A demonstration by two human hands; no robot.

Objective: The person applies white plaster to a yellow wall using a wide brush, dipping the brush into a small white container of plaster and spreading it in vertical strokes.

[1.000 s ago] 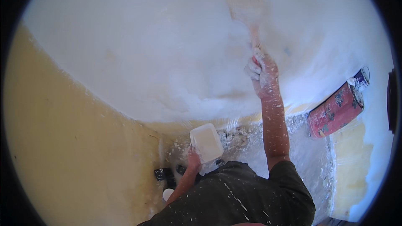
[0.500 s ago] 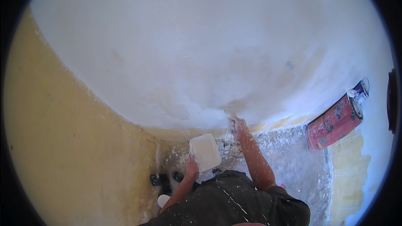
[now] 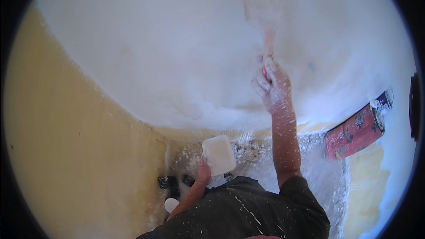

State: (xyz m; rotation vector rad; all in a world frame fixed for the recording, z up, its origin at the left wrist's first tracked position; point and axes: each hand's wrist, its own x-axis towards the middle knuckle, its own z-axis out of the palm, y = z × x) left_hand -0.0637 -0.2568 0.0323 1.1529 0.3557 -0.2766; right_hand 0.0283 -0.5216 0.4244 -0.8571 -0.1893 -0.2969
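My right hand, spattered white and raised against the white-coated wall, is closed around the handle of a wide paintbrush; the bristle end, pointing upward, is blurred over the wall. Lower down, near the middle, my left hand grips the side of a square white container with pale, creamy contents. Both forearms come up from my dark, paint-flecked shirt.
At the right, a dented red drum stands by the wall with a smaller dark bucket beside it. Left is a yellow wall. The speckled floor has rubble, a white round object and dark objects.
My right hand and brush went down to just above the container half a second ago and are now back high on the wall. My left hand still holds the container, shifted slightly.
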